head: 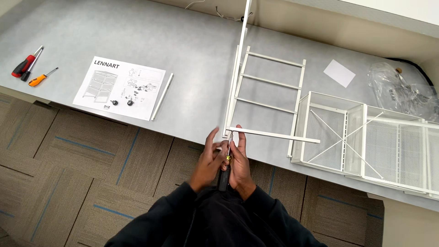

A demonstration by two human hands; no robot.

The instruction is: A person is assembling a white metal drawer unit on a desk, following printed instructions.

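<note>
Hands: left hand (208,160) and right hand (238,162) close together, both wrapped around a black-handled screwdriver (224,176), tip at the corner of a white metal frame (267,82).
Leaflet: white instruction sheet (120,88) with line drawings, far left of the hands.
Bag: clear plastic bag (400,89), far right.
Paper: small white slip (339,72), up right.
Baskets: white mesh baskets (370,137), right of the hands.
</note>
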